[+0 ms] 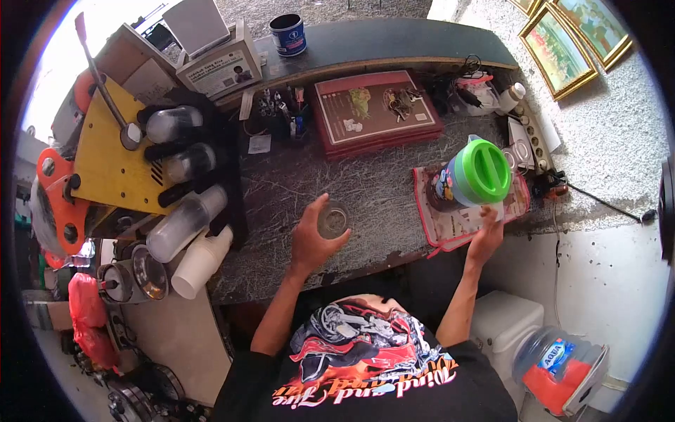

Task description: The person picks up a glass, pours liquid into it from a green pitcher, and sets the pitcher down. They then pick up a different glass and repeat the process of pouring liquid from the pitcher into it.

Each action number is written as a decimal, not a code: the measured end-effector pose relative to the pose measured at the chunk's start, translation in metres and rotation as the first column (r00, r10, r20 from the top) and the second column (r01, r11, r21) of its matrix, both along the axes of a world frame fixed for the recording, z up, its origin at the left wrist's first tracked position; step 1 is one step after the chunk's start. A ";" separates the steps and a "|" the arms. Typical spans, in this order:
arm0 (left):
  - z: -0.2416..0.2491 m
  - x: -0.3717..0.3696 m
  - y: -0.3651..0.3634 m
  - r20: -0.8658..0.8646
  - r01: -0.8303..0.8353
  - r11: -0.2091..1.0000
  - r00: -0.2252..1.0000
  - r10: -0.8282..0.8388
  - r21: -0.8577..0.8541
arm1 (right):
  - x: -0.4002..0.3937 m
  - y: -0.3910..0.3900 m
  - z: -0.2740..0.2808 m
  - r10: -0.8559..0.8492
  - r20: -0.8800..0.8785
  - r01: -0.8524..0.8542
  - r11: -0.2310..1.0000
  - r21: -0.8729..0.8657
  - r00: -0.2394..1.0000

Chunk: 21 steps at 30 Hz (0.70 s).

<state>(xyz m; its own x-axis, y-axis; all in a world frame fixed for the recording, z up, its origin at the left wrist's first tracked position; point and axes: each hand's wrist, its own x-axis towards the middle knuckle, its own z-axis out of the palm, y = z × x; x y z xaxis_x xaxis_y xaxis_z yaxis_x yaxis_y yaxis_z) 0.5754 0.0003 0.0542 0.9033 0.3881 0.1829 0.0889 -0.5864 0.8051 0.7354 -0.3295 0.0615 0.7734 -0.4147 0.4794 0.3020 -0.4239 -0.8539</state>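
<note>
A clear drinking glass [333, 219] stands on the dark, scratched table [281, 172]. Around its left side curve the fingers and thumb of my left hand [313, 238]. My right hand [485, 239] is raised at the near edge of a red-trimmed mat [437, 224], just below a pitcher [485, 172] with a green lid. Its fingers are bent near the pitcher's lower side, and whether they touch it cannot be made out. Dark liquid or a dark pattern shows in the lower part of the pitcher, which stands on the mat.
Dark red menus [376, 109] lie at the back centre, below a blue mug [288, 35] on the raised ledge. Stacked plastic cups [186, 224] and paper cups [202, 264] point in from the left. A power strip [538, 141] and cable run along the right wall.
</note>
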 end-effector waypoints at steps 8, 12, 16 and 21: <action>-0.017 0.012 -0.012 0.042 0.017 0.982 0.999 -0.010 -0.187 | 0.027 0.000 0.005 0.315 -0.100 -0.222 0.829 0.514 0.944; -0.026 0.011 -0.019 0.085 -0.023 0.987 0.996 0.037 -0.159 | 0.032 0.003 0.006 0.323 -0.063 -0.232 0.789 0.569 0.944; -0.034 -0.008 -0.036 0.133 -0.221 0.967 0.962 0.238 -0.127 | 0.033 0.014 0.025 0.319 -0.103 -0.208 0.798 0.565 0.942; -0.054 -0.029 -0.031 -0.108 -0.135 0.920 0.989 0.102 -0.367 | 0.028 0.025 0.042 0.400 -0.113 -0.285 0.798 0.530 0.909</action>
<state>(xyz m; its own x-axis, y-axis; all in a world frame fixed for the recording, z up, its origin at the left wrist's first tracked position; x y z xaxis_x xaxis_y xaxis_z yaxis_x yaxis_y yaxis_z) 0.5461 -0.0302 0.0000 0.8522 0.5183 -0.0712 0.2173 -0.2270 0.9493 0.7637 -0.3043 0.1033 0.9667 -0.2373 0.0957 0.1376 0.1666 -0.9764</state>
